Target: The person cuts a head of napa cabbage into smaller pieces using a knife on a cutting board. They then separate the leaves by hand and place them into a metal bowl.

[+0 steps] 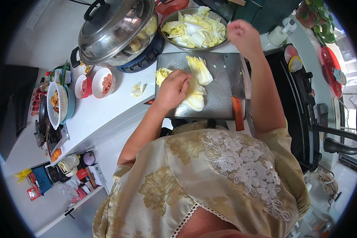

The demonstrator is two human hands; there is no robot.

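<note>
My left hand [174, 89] is curled over a napa cabbage piece [195, 98] on the metal cutting board [166, 62]; its leafy yellow end shows past the hand. A second cabbage piece [200, 70] lies just beyond. My right hand [243, 37], blurred, is raised by the right rim of a steel bowl [181, 47], fingers curled. A tiny white bit shows near those fingertips; whether they hold it is unclear. Cut cabbage leaves [199, 29] heap the bowl. On the board's right side rests a cleaver [237, 110] with a wooden handle, its blade pointing away from me.
Left of the bowl, a lidded steel pot [116, 32] stands on a blue electric cooker [142, 56]. A cabbage scrap [138, 89] lies on the white counter [125, 101]. Bowls of sliced sausage [106, 83] and a white basket [57, 102] sit farther left. A black stove [297, 110] is at right.
</note>
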